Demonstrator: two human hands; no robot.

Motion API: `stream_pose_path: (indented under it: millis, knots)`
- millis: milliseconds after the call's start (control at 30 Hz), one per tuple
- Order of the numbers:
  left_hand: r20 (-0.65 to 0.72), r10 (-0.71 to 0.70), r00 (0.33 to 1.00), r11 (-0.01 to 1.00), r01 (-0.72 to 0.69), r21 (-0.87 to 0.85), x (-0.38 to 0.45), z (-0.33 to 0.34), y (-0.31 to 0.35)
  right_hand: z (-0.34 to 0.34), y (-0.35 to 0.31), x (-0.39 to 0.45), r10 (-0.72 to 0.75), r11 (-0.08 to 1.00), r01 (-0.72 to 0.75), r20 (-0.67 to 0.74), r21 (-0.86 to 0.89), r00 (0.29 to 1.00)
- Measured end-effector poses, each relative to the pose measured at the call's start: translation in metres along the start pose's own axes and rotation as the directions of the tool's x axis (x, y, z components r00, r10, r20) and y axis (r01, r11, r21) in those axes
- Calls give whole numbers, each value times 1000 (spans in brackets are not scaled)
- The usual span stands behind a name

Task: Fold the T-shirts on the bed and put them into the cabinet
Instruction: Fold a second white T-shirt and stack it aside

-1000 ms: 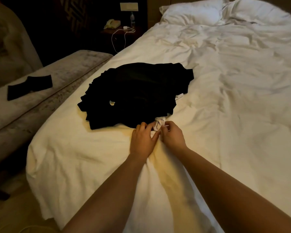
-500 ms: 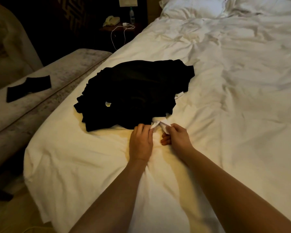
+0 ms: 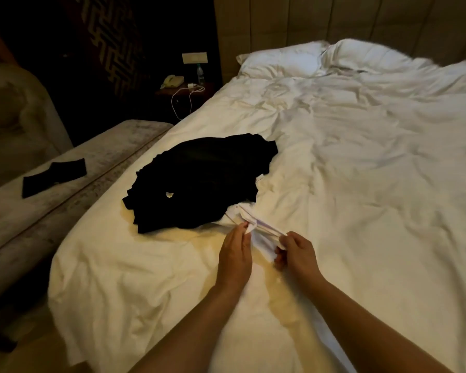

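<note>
**Pinching a white shirt at the pile's edge**

Holding the white shirt with both hands, I have it low in the middle of the frame, on the bed. My left hand pinches a corner of the cloth between thumb and fingertips, which are pressed together around it. My right hand sits just beside, to the right, fingers curled, gripping the shirt's rolled edge. The stretch of cloth between my hands is pulled into a narrow band. Its far end runs up and left beneath the black pile, touching it.

That pile is a heap of dark T-shirts, lying left of centre on the white bedding, with a small pale spot showing on its near side. How many shirts are in it I cannot tell.

Two pillows lie at the top of the frame against the headboard. At the left edge a bench runs beside the bed, with a flat black cloth on it. In the upper left, a nightstand holds a phone, a bottle and a white cable that hangs down over its front.
</note>
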State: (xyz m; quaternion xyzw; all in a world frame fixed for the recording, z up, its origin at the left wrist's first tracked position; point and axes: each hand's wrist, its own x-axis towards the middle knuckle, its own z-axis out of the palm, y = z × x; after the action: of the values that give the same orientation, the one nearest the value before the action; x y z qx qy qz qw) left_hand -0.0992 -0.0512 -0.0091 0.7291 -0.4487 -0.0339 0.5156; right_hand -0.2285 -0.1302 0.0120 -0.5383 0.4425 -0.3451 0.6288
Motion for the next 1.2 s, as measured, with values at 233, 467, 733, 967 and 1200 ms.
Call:
stream_pose_path:
  millis: [233,467,733,967,1200]
  knots:
    - [128,61,990,997,-54,-58,-48,22,50,-61,7,-53,-41,999,45,-174,14,984]
    - [344,232,910,969,-187,-160,-94,48,107,-122,22,-76,18,992,40,-452,119,892]
    - [347,270,898,961,-231,-150,-108,63,113,-186,23,-94,-126,990,96,-345,-101,930]
    - [261,-163,951,984,177,-31,-86,59,108,-160,7,-88,-104,929,50,-129,-367,986]
    - [446,-405,798,910,401,107,-57,66,107,-136,9,-81,-98,878,86,0,-471,995]
